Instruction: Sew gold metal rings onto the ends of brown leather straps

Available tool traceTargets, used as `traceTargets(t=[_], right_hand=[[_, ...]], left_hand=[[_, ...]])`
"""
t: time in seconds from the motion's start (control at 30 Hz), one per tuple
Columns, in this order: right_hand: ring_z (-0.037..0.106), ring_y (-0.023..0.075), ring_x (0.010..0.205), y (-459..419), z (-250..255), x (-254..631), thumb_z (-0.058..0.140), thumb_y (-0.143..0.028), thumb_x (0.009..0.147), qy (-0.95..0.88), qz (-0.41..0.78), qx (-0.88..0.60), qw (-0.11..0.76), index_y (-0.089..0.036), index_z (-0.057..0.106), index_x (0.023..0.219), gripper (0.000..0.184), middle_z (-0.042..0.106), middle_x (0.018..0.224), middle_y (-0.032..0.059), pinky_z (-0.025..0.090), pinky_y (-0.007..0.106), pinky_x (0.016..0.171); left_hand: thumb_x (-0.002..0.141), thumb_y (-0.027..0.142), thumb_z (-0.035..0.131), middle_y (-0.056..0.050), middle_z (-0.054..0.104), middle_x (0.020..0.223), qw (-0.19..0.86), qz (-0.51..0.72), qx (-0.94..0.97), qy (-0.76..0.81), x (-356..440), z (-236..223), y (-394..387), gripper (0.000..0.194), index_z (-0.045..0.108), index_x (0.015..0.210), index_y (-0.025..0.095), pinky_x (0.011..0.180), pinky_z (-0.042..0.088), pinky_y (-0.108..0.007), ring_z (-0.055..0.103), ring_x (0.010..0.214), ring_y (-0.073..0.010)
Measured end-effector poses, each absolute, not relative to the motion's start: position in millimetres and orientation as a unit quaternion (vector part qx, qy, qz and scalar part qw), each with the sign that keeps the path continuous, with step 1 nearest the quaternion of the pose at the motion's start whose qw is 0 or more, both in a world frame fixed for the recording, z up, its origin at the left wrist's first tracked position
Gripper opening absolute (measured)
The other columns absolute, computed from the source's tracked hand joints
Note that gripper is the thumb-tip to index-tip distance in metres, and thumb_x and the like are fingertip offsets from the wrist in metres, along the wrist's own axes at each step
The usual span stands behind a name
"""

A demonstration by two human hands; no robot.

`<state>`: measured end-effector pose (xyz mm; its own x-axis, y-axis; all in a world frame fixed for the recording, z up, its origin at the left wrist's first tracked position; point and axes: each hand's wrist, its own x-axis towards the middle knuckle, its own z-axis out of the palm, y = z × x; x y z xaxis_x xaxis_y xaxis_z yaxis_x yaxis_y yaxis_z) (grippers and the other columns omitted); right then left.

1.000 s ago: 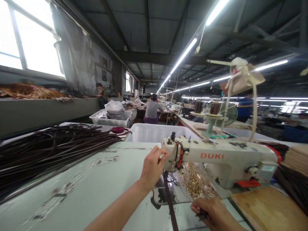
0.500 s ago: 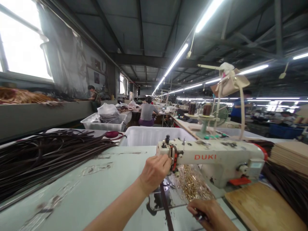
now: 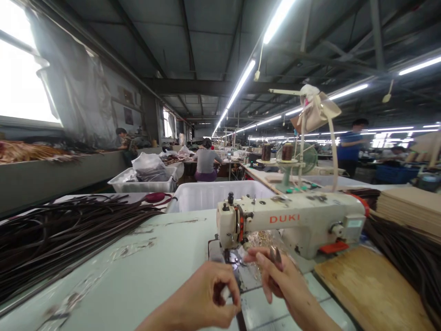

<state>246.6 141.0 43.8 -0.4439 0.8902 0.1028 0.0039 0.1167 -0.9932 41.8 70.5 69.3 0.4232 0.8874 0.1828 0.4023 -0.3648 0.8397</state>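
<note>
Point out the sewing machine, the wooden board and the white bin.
sewing machine (image 3: 292, 220): head view, on its cream arm.
wooden board (image 3: 372, 292): head view, its top face.
white bin (image 3: 206, 196): head view, front wall.

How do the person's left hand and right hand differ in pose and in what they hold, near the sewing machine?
The left hand is curled, fingertips pinched on the dark strap; the right hand is more open, fingers stretched toward the needle area. The left hand shows no tool; the right hand holds small metal snips. The left hand sits lower and nearer the camera than the right hand. Both are bare and work before the sewing machine.
</note>
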Motion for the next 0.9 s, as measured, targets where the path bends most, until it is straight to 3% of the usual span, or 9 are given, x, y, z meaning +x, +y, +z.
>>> traceTargets(t=[0.1,0.23,0.3,0.37,0.47,0.63,0.73,0.8,0.9], right_hand=[[0.042,0.0014,0.043,136,54,225,0.054,-0.053,0.084,-0.541,0.682,-0.291,0.396,-0.018,0.058,0.108,0.043,0.063,0.095,0.0066,0.016,0.016,0.039],[0.030,0.0005,0.032,134,50,217,0.058,-0.056,0.080,-0.566,0.647,-0.279,0.428,-0.012,0.058,0.078,0.044,0.049,0.052,-0.0038,0.013,0.016,0.033],[0.027,0.0013,0.029,131,43,222,0.056,-0.060,0.079,-0.590,0.625,-0.298,0.414,-0.012,0.056,0.071,0.049,0.043,0.044,-0.0055,0.013,0.016,0.031],[0.026,0.0013,0.029,129,37,229,0.055,-0.062,0.079,-0.607,0.613,-0.317,0.395,-0.012,0.056,0.072,0.050,0.043,0.043,-0.0055,0.014,0.016,0.031],[0.026,0.0014,0.030,127,29,244,0.053,-0.064,0.078,-0.630,0.583,-0.339,0.384,-0.013,0.056,0.073,0.052,0.042,0.043,-0.0058,0.015,0.016,0.032],[0.026,0.0023,0.032,132,23,265,0.051,-0.066,0.079,-0.651,0.541,-0.367,0.387,-0.013,0.057,0.072,0.053,0.041,0.043,-0.0057,0.015,0.018,0.034],[0.033,0.0018,0.033,136,24,266,0.052,-0.064,0.079,-0.647,0.529,-0.367,0.408,-0.012,0.058,0.075,0.053,0.053,0.058,-0.0004,0.016,0.018,0.035],[0.038,0.0012,0.034,136,29,258,0.054,-0.061,0.079,-0.634,0.551,-0.351,0.413,-0.012,0.059,0.085,0.051,0.060,0.073,0.0038,0.015,0.018,0.036],[0.046,0.0026,0.041,134,40,239,0.051,-0.056,0.085,-0.578,0.658,-0.282,0.391,-0.015,0.055,0.109,0.048,0.062,0.085,0.0061,0.009,0.018,0.039]], left_hand=[[0.068,0.014,0.058,0.003,0.057,0.065,0.328,0.319,0.747,0.483,50,68,69,0.008,0.064,0.069,0.019,0.050,0.034,-0.020,0.044,0.054,-0.0092],[0.077,0.039,0.060,0.003,0.056,0.063,0.129,0.437,0.626,0.632,50,76,90,0.019,0.066,0.085,0.023,0.056,0.035,-0.025,0.045,0.055,-0.0132],[0.076,0.043,0.063,0.002,0.061,0.072,0.110,0.465,0.608,0.633,52,80,104,0.029,0.067,0.099,0.025,0.062,0.037,-0.028,0.048,0.060,-0.0152],[0.076,0.046,0.062,0.001,0.061,0.071,0.148,0.483,0.609,0.611,58,82,116,0.029,0.070,0.094,0.024,0.062,0.036,-0.027,0.048,0.061,-0.0155],[0.080,0.050,0.056,0.003,0.049,0.053,0.218,0.499,0.599,0.587,66,81,129,0.036,0.071,0.073,0.018,0.051,0.030,-0.024,0.040,0.051,-0.0121],[0.079,0.047,0.060,0.008,0.033,0.046,0.289,0.547,0.542,0.568,53,72,123,0.039,0.067,0.095,0.013,0.042,0.017,-0.021,0.023,0.040,-0.0061],[0.080,0.045,0.061,0.011,0.028,0.043,0.410,0.551,0.525,0.502,37,62,101,0.034,0.065,0.092,0.014,0.040,0.009,-0.021,0.014,0.037,-0.0036],[0.076,0.045,0.066,0.010,0.031,0.045,0.487,0.510,0.529,0.471,34,54,84,0.031,0.065,0.084,0.015,0.038,0.007,-0.021,0.014,0.036,-0.0027],[0.070,0.049,0.070,0.004,0.046,0.055,0.516,0.387,0.592,0.482,40,37,65,0.034,0.068,0.078,0.016,0.038,0.016,-0.019,0.027,0.039,-0.0035]])
